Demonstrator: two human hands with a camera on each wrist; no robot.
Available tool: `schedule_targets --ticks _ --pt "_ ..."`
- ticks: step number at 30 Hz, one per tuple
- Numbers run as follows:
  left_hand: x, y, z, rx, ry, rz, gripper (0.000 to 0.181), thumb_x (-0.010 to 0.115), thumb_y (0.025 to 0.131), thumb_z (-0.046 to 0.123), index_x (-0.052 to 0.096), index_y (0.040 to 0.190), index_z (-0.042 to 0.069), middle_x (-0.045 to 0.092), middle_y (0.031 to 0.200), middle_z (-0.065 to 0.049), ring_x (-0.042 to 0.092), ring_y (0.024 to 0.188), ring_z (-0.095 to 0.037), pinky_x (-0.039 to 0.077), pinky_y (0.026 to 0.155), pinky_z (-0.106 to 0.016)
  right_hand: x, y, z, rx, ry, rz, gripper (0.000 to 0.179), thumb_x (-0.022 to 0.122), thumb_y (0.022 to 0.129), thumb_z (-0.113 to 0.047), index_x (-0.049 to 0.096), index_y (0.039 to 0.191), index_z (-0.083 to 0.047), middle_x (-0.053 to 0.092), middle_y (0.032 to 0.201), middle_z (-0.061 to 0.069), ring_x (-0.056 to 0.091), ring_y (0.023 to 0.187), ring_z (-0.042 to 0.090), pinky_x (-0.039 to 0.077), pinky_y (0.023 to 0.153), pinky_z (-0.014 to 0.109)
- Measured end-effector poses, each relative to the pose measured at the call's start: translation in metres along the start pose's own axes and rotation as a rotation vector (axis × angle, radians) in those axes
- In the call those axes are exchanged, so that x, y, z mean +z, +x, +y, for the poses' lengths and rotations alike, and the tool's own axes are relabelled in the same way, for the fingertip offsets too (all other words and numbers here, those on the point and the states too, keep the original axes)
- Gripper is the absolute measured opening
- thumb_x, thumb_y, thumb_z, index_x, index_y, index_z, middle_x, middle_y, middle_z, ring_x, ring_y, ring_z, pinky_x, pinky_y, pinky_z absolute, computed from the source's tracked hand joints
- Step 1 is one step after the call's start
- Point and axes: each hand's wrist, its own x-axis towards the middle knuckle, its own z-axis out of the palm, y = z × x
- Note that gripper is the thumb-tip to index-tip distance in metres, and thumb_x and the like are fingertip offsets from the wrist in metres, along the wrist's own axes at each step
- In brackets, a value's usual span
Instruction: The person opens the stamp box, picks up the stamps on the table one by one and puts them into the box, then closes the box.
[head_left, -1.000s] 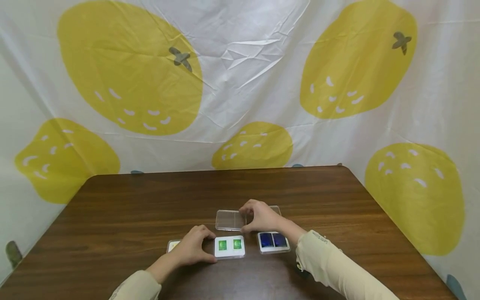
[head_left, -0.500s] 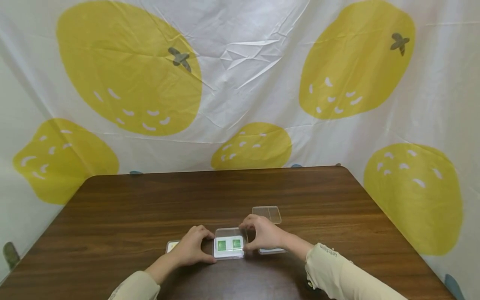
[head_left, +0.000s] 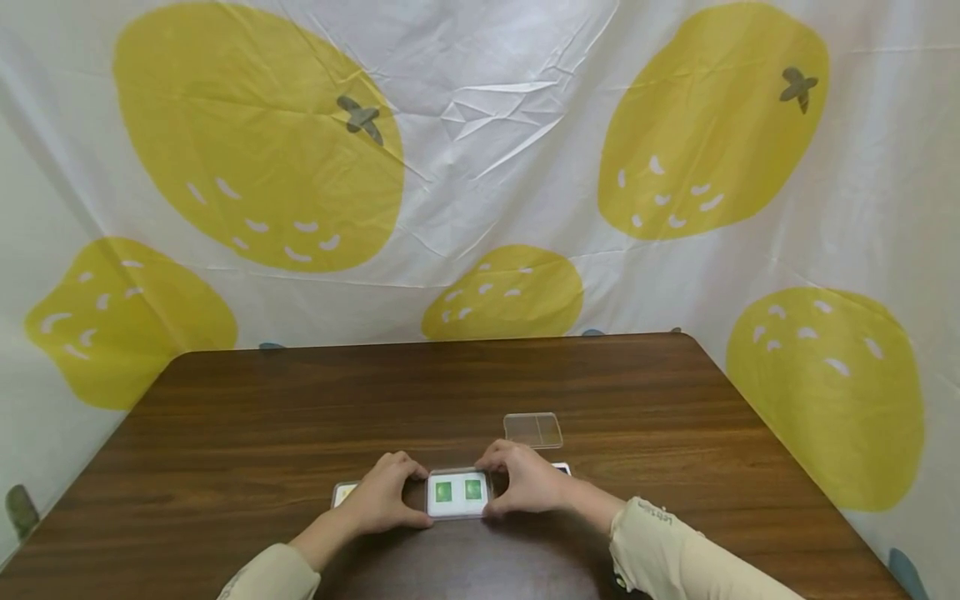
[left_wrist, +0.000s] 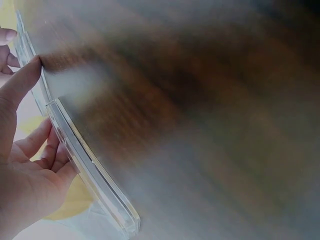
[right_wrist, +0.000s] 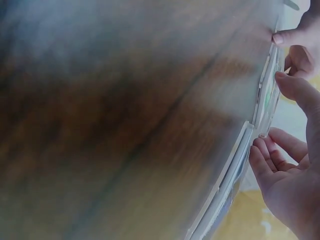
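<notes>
In the head view, a flat clear plastic case with a white insert and two green squares lies at the front middle of the table. My left hand holds it at its left side, thumb at the front corner and fingers at the back one. My right hand pinches a clear lid between thumb and fingers, front to back. That lid lies over the green case, close above its base in the right wrist view.
Left of it, a case with yellow is mostly hidden by my left hand. A blue-and-white case sits largely behind my right hand and wrist. Another clear lid lies farther back on the brown table. A lemon-print curtain hangs behind.
My right hand has brought the clear lid from behind the green case toward me and down over it. My left hand has stayed at the case's left side.
</notes>
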Motion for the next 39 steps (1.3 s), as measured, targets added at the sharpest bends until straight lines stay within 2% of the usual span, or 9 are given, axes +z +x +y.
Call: schedule_targets --ticks 11,24,32,39 --pt "-0.0012 -0.0003 0.0009 0.004 -0.005 -0.015 0.053 0.081 0.061 0.033 0.061 0.099 0.002 0.054 0.092 -0.002 0.045 0.090 -0.017 0.042 0.077 -0.037 0.0042 0.0012 -0.0001 0.004 -0.047 -0.022 0.051 0.080 0.061 -0.025 0.065 0.104 -0.002 0.059 0.097 0.003 0.054 0.090 0.012 0.043 0.080 0.023" --pt "-0.0039 -0.0027 0.0025 0.010 -0.001 0.000 0.056 0.080 0.062 0.040 0.062 0.099 0.002 0.055 0.093 -0.002 0.046 0.089 -0.017 0.042 0.077 -0.035 0.0067 0.0044 -0.0031 0.004 -0.105 -0.020 0.051 0.080 0.060 -0.027 0.066 0.102 -0.004 0.059 0.095 0.000 0.053 0.088 0.010 0.043 0.079 0.023" --pt "-0.0039 -0.0021 0.0030 -0.008 0.001 0.007 0.054 0.081 0.061 0.037 0.063 0.098 0.003 0.055 0.092 -0.001 0.047 0.090 -0.018 0.043 0.077 -0.036 0.0055 0.0054 -0.0045 0.016 -0.086 -0.032 0.051 0.081 0.060 -0.026 0.066 0.103 -0.001 0.061 0.096 0.003 0.055 0.088 0.012 0.044 0.077 0.022" --pt "-0.0030 -0.0014 0.0034 -0.009 0.013 0.008 0.054 0.081 0.061 0.038 0.063 0.098 0.003 0.055 0.092 -0.001 0.047 0.090 -0.018 0.043 0.077 -0.036 0.0038 0.0063 -0.0058 0.027 -0.058 -0.035 0.050 0.083 0.058 -0.023 0.065 0.099 -0.001 0.061 0.092 0.004 0.053 0.081 0.011 0.043 0.071 0.019"
